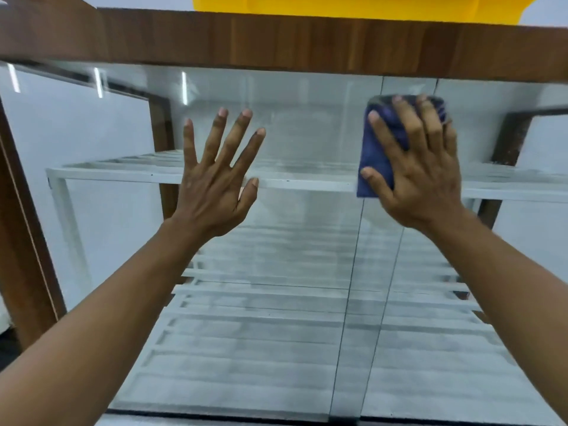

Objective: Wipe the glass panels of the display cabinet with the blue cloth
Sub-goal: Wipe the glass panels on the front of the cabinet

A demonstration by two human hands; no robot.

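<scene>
Seen from my remote station: the blue cloth (376,167), a dark folded pad, lies flat against the glass panels (276,302) of the display cabinet (276,41), straddling the front edge of the white slatted shelf (123,173) behind the glass. My right hand (421,176) presses it, fingers (396,133) straight and slightly spread, thumb near its lower corner. Left of the cloth, level with that shelf, my left hand (212,186) appears flat on the glass, fingers (236,139) fanned wide, holding nothing. A yellow bin (353,4) sits well above the shelf.
</scene>
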